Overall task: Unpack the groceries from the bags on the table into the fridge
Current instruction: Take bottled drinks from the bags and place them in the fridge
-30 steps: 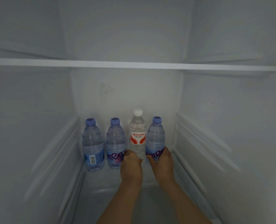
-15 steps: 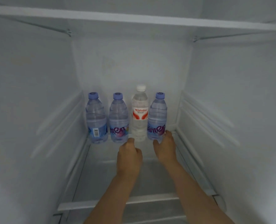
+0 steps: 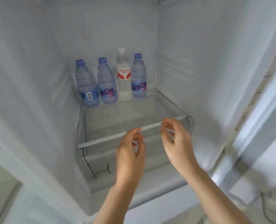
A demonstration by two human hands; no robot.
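Glass shelf point(image 3: 150, 110) in the head view carries four water bottles point(image 3: 111, 78) upright in a row at its back, against the fridge's rear wall; both hands have let go and drawn back to the shelf's front edge; left hand point(image 3: 130, 152) and right hand point(image 3: 176, 141) hang empty, fingers loosely curled; half a second ago they touched the bottles; this batch looks stowed.
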